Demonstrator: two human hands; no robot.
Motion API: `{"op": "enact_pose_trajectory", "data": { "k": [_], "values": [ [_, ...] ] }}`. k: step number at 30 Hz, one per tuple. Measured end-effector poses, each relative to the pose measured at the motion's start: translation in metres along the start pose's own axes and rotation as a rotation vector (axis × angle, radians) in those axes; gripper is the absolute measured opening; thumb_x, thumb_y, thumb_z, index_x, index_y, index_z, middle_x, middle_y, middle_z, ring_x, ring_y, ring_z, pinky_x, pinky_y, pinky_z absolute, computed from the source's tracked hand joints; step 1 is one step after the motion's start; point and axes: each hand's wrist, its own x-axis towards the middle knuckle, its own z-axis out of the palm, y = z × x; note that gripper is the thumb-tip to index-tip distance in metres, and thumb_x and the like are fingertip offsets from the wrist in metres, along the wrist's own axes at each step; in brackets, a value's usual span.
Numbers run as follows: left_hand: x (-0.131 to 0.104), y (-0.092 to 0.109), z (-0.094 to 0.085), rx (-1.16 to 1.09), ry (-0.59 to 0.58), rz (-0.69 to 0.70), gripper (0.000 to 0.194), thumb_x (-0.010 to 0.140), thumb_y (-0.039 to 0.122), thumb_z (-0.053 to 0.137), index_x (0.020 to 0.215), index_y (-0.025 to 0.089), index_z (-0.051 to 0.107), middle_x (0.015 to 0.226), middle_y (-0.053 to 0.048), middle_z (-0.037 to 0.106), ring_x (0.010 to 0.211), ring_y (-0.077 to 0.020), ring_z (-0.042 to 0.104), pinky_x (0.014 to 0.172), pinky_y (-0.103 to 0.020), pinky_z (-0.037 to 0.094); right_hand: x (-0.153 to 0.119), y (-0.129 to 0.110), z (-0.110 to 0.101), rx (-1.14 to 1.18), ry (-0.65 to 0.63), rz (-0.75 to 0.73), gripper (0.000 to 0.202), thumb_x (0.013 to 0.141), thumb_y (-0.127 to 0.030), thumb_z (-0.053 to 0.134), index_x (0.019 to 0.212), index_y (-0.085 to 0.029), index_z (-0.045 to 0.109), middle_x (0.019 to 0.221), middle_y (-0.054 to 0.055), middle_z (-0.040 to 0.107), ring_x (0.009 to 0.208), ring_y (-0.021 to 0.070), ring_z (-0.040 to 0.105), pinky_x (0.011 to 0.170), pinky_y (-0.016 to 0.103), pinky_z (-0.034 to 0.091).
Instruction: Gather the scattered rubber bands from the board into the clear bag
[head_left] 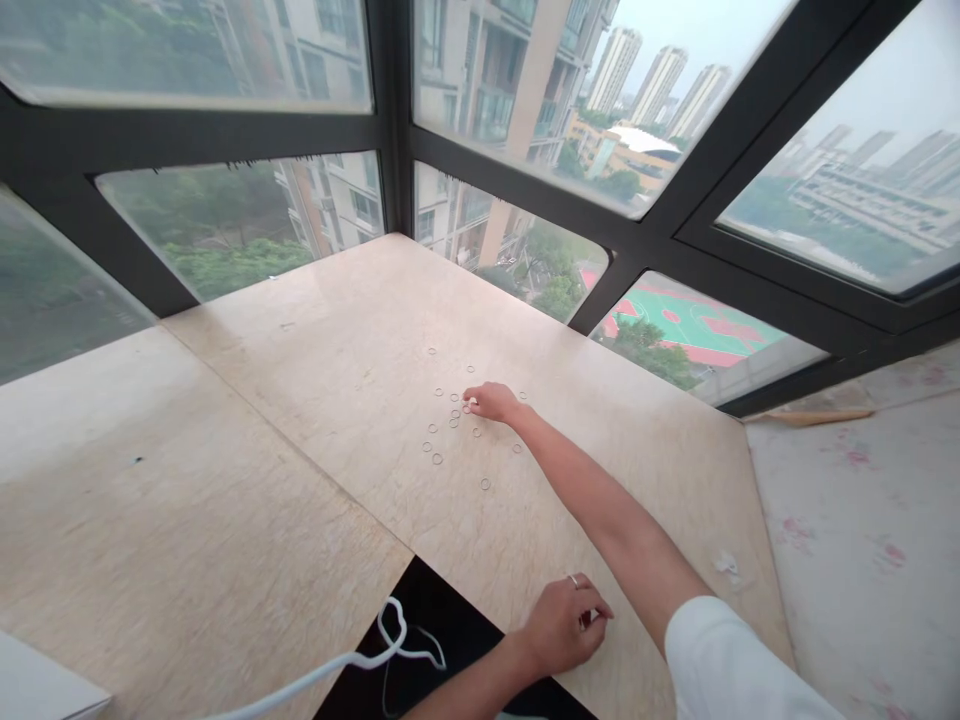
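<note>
Several small thin rings lie scattered on the pale marbled sill. My right hand reaches out among them, its thumb and finger bent together at a small ring. Whether that ring is lifted off the surface I cannot tell. Close to me, my left hand rests near the sill's front edge with its fingers curled in. A finger ring is worn on it. The inside of the left hand's grip is mostly hidden.
A white cable loops over a dark area at the front. A white box corner shows at lower left. Crumpled white tissue lies at right. Dark-framed windows enclose the far side; a seam crosses the sill.
</note>
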Motion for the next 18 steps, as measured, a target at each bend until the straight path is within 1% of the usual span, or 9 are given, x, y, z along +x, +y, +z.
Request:
{"op": "enact_pose_trajectory", "data": {
  "k": [5, 10, 13, 15, 18],
  "values": [
    [0.001, 0.001, 0.000, -0.007, 0.013, -0.004, 0.022, 0.070, 0.007, 0.054, 0.084, 0.015, 0.069, 0.081, -0.004, 0.062, 0.060, -0.0077, 0.053, 0.061, -0.018, 0.043, -0.007, 0.012, 0.005, -0.071, -0.046, -0.009, 0.027, 0.087, -0.030, 0.049, 0.110, -0.028, 0.064, 0.101, 0.007, 0.069, 0.093, 0.0216, 0.062, 0.074, 0.028, 0.041],
    [0.003, 0.004, -0.002, 0.002, 0.001, -0.003, 0.022, 0.070, 0.008, 0.055, 0.085, 0.015, 0.069, 0.082, -0.004, 0.063, 0.058, -0.0077, 0.053, 0.060, -0.018, 0.044, -0.013, 0.021, 0.006, -0.047, -0.086, -0.028, 0.024, 0.090, -0.034, 0.050, 0.096, -0.019, 0.067, 0.096, 0.009, 0.068, 0.093, 0.0222, 0.062, 0.079, 0.035, 0.043],
    [0.004, 0.007, -0.003, 0.013, -0.009, -0.017, 0.023, 0.070, 0.007, 0.054, 0.085, 0.015, 0.069, 0.083, -0.005, 0.063, 0.059, -0.0082, 0.053, 0.060, -0.019, 0.044, -0.017, 0.026, 0.008, 0.026, -0.096, -0.025, 0.026, 0.089, -0.039, 0.055, 0.092, -0.016, 0.064, 0.093, 0.006, 0.067, 0.088, 0.0183, 0.061, 0.081, 0.037, 0.045],
    [0.004, 0.008, -0.004, 0.026, -0.019, -0.025, 0.023, 0.070, 0.007, 0.054, 0.085, 0.015, 0.069, 0.084, -0.005, 0.063, 0.059, -0.0088, 0.054, 0.060, -0.019, 0.044, -0.022, 0.029, 0.009, 0.102, -0.087, -0.017, 0.025, 0.087, -0.039, 0.058, 0.088, -0.015, 0.064, 0.090, 0.004, 0.066, 0.083, 0.0158, 0.061, 0.080, 0.036, 0.047],
    [0.004, 0.008, -0.003, 0.045, -0.029, -0.027, 0.023, 0.071, 0.007, 0.053, 0.086, 0.016, 0.069, 0.085, -0.005, 0.063, 0.060, -0.0092, 0.054, 0.061, -0.020, 0.045, -0.039, 0.033, 0.011, 0.264, -0.039, 0.000, 0.013, 0.080, -0.028, 0.064, 0.079, -0.015, 0.064, 0.075, 0.002, 0.066, 0.073, 0.0142, 0.061, 0.071, 0.029, 0.047]
  ]
}}
